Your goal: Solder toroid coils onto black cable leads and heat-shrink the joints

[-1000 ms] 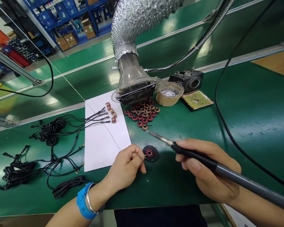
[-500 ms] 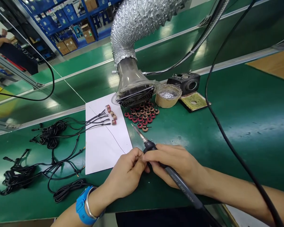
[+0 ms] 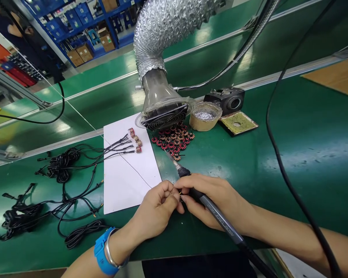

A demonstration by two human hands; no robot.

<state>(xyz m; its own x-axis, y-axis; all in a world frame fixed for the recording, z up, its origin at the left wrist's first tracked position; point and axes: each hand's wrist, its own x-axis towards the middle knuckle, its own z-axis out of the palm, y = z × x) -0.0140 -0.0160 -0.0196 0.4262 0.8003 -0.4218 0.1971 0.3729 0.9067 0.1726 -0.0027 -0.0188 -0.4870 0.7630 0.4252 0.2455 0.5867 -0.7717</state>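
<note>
Both hands meet at lower centre of the frame. Left hand (image 3: 158,208) is curled, thumb and forefinger pinched on a small part (image 3: 180,195); it's mostly hidden by fingertips, so I can't say what it is. Right hand (image 3: 211,200) is closed around the soldering iron (image 3: 220,222), its fingertips touching the left's at the same spot. Both hands are equally near the part. The iron's long axis runs from lower right up to the left across the right hand. Its tip points away from the part at the pile of coils (image 3: 175,141) and sits just beside the nearest coil; I can't tell if it touches. The paper sheet (image 3: 127,177) is just left of the left hand, with wired parts at its top and the black cables (image 3: 60,166) further left. The fan duct (image 3: 165,116) sits right behind the pile. There's bare table (image 3: 278,154) to the right, but the iron's cord (image 3: 281,166) crosses it. The table's front edge is just below the wrists.
</note>
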